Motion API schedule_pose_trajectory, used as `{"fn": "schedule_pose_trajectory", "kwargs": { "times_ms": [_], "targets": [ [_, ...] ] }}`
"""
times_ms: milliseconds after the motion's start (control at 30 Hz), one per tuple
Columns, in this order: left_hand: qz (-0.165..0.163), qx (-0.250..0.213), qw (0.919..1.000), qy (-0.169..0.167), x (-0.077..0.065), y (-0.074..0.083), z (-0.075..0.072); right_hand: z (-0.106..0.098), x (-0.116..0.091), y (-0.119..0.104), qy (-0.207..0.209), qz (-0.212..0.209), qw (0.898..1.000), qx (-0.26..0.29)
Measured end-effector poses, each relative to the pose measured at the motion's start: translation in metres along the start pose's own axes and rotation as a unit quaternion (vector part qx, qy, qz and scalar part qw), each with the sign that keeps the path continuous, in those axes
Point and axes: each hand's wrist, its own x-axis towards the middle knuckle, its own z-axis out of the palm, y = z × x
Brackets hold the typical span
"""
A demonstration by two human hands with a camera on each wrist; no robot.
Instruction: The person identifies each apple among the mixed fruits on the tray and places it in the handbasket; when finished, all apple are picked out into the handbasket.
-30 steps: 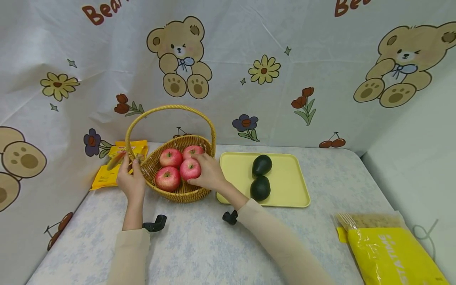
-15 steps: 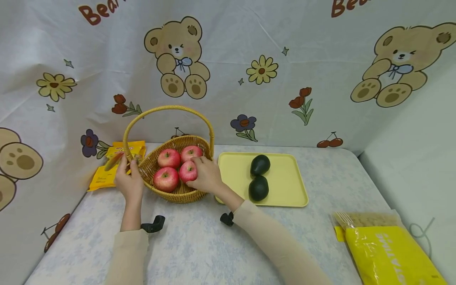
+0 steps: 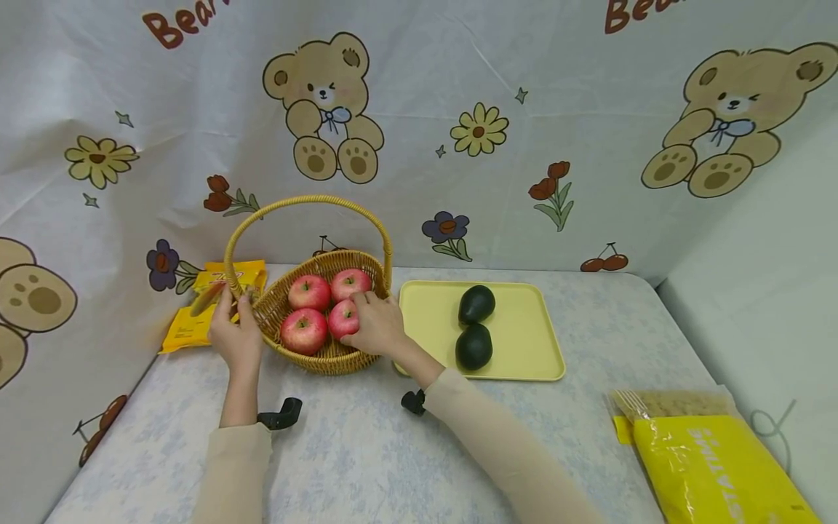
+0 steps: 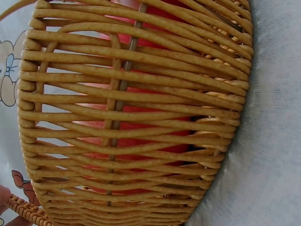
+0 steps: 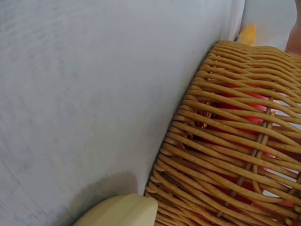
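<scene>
In the head view, a wicker basket (image 3: 337,365) with a tall arched handle (image 3: 314,199) stands on the table, holding several red apples (image 3: 304,331). My left hand (image 3: 237,338) grips the foot of the handle on the basket's left side. Inside the basket at the right, my right hand (image 3: 376,325) has its fingers round one apple (image 3: 343,320), partly covering it. Red fruit shows through the basket's woven wall (image 4: 136,108) in the left wrist view. From the right wrist, the basket's side (image 5: 235,141) fills the right of the picture.
Right of the basket lies a yellow tray (image 3: 524,335) bearing two dark green avocados (image 3: 476,304). A yellow packet (image 3: 186,329) is behind my left hand. At the front right sits a large yellow bag (image 3: 716,466). A bear-print cloth (image 3: 393,94) hangs behind the table.
My right hand has lowered the apple slightly into the basket, among the others. The left hand keeps its hold on the handle. The whole head view has shifted a little.
</scene>
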Motion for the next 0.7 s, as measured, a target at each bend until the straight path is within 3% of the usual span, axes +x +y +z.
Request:
{"fn": "schedule_pose_trajectory", "kwargs": {
  "times_ms": [300, 700],
  "targets": [
    [-0.007, 0.003, 1.0000, -0.003, -0.0006, 0.0007, -0.0013, 0.0002, 0.0016, -0.0026, -0.030, 0.010, 0.999, -0.027],
    [-0.008, 0.006, 0.9999, -0.004, -0.0005, 0.0007, -0.0019, -0.0002, 0.0018, -0.0034, -0.034, 0.014, 0.999, -0.028]
  ]
}}
